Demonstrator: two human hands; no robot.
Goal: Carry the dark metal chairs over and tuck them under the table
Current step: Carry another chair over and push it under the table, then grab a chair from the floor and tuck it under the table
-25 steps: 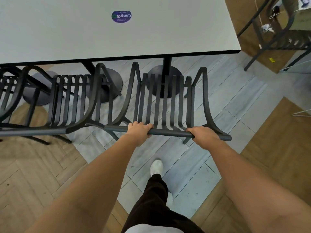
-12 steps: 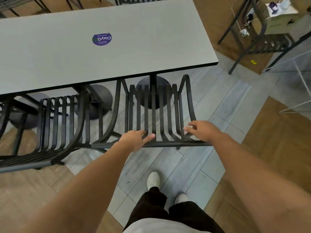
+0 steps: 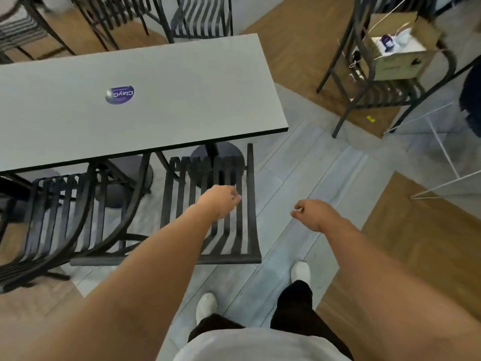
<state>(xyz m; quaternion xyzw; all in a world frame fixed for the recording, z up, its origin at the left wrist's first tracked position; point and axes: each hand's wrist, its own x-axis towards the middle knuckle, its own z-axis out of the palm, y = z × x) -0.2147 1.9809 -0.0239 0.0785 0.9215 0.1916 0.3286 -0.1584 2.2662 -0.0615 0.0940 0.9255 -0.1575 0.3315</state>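
Hands are both free: the left hand (image 3: pixel 221 200) hovers loosely curled over the dark slatted metal chair (image 3: pixel 213 212), the right hand (image 3: pixel 313 213) hangs empty beside it. That chair sits partly under the grey rectangular worktop (image 3: pixel 161 100), next to another dark chair (image 3: pixel 59 217). Risk: its backrest juts into the walkway near the person's feet, a likely trip hazard.

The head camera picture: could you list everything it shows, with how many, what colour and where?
table: one, pale grey, upper left
sticker: one, purple, on the tabletop
near chairs: two fully seen, dark metal, at the table's near edge
far chairs: several, dark, beyond the table
cardboard box: one, brown, on a chair, upper right
floor: grey tile and wood
shoes: two, white, bottom
left hand: empty, over the chair
right hand: empty, over the floor
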